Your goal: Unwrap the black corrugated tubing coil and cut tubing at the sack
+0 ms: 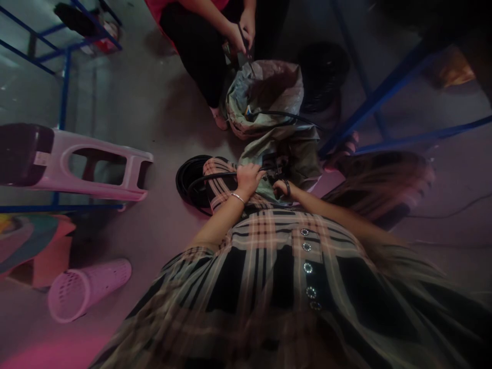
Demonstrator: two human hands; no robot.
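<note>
My left hand (249, 180) is closed round a black cable (219, 176), which runs across my knee from a dark coil (188, 179) on the floor. Just to its right, my right hand (283, 188) is curled by the cable's end. A dark loop shows at its fingers, but I cannot make out what it holds. Under and behind both hands lies a crumpled greenish sack (303, 154) with small dark pieces on it. Beyond that stands an open woven sack (238, 102), with a black cable across its mouth.
Opposite me, another person's hands (244, 37) hold a dark strip above the open sack. A pale plastic stool (100, 187) lies at left, with a pink perforated basket (92, 289) on its side below. Blue metal frames (395, 82) stand on both sides. Another dark coil (323, 77) lies behind the sack.
</note>
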